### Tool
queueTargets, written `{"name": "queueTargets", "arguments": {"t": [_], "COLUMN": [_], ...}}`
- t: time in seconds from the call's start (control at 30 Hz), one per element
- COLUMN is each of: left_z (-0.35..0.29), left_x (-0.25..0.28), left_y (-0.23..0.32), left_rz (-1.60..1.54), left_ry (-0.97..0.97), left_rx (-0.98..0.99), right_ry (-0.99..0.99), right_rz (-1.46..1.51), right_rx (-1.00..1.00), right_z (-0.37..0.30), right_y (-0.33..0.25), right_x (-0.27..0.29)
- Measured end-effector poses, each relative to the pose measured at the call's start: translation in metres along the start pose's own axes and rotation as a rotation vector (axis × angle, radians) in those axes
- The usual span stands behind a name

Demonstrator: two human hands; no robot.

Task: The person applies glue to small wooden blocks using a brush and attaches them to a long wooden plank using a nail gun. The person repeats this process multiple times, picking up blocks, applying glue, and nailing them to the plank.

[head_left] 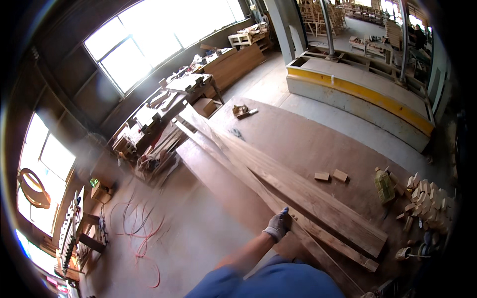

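My left hand [277, 226], in a grey work glove, is closed around the near part of a long, narrow wooden board [238, 175]. The thumb lies along the top of the board. This board runs away from me to the far left and sits at a slant. Close along its right side lies a wider wooden plank [303, 192], with a dark gap between the two toward the near end. Both rest above a large brown work surface [293, 134]. My right hand is out of view.
Two small wood blocks [331, 176] and a hand plane [243, 111] lie on the work surface. At right are a yellowish bottle [384, 186] and a pile of wood pieces [428, 201]. Hoses [141, 228] curl on the floor at left. A yellow-edged machine [357, 94] stands beyond.
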State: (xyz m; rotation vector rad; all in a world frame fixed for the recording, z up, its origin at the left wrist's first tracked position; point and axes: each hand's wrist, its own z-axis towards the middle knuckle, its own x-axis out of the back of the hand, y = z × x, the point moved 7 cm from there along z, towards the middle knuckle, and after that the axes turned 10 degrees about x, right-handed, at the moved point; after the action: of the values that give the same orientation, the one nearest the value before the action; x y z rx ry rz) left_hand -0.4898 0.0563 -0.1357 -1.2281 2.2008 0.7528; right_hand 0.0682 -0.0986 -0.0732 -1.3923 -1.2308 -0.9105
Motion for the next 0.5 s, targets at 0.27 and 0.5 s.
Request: {"name": "queueTargets", "arguments": {"t": [0.27,0.5], "left_z": [-0.069,-0.054], "left_x": [-0.014,0.032], "left_y": [-0.006,-0.004], "left_rz": [0.013,0.038], "left_ry": [0.014,0.169], "left_rx": [-0.046,0.035], "right_ry": [-0.032,-0.058], "right_rz": [0.005,-0.006], "right_rx": [0.018,0.024], "right_z": [0.008,0.011], "right_y": [0.007,0.01], "right_x": [-0.002,0.0]}}
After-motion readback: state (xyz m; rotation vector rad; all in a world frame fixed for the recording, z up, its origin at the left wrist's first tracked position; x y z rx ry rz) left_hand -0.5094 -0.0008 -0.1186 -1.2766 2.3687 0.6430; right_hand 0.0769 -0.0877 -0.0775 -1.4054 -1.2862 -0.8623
